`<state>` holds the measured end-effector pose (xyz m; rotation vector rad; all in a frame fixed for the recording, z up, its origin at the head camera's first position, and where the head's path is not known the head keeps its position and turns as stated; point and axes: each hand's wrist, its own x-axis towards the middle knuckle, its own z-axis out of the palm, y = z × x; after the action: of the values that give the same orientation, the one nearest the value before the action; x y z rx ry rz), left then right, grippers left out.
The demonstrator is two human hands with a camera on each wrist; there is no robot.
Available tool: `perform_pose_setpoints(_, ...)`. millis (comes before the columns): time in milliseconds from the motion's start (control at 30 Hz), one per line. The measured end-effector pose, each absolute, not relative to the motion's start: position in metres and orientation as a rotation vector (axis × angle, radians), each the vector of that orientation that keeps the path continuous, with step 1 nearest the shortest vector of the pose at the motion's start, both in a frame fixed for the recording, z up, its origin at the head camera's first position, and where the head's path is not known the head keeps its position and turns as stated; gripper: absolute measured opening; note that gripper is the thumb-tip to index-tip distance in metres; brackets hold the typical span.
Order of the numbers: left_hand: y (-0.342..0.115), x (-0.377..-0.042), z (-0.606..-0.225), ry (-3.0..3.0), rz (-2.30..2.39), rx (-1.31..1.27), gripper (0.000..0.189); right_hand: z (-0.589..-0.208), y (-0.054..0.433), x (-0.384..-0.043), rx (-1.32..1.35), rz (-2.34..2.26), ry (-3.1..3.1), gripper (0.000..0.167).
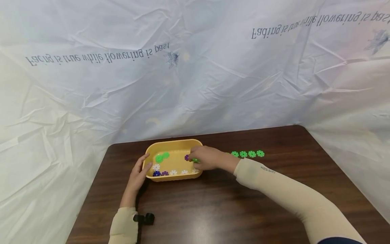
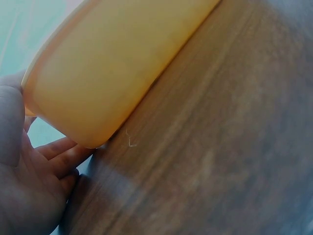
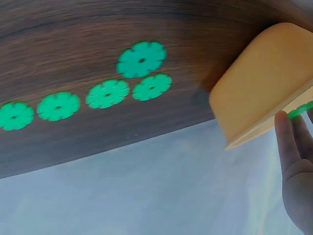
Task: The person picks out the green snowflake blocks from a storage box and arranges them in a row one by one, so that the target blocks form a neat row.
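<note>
A yellow plastic basin stands on the table, with flower-shaped plastic discs inside. My left hand grips its left end, thumb over the rim and fingers along the outside wall. My right hand reaches over the right end of the basin and pinches a green flower disc by its edge. Near those fingertips lies a purple disc in the basin. Two green discs, several white ones, a blue disc and another purple one lie on the basin floor.
Right of the basin, several green discs lie in a row on the dark wooden table. One green disc sits just off the row, near the basin. A white printed sheet hangs behind the table.
</note>
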<state>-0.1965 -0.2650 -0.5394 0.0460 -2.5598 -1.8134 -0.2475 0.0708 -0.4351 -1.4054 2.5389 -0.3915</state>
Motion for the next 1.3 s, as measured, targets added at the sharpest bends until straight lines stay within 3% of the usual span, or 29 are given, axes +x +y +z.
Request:
perform_pose_setpoints(333, -0.265, -0.197, -0.541, -2.550, -1.827, 0.033, 0.052, -0.435, 0.112, -0.253, -1.444, -0.519, 2.638, 0.019)
perform_pose_setpoints(600, -0.264, -0.199, -0.541, -2.539, -1.851, 0.018, 0.054, -0.438, 0.144, -0.254, -1.308, -0.609, 2.683, 0.019)
perform_pose_setpoints(1300, -0.267, -0.196, -0.541, -2.551, -1.840, 0.028, 0.054, -0.490, 0.197, -0.244, -1.152, -0.655, 2.706, 0.018)
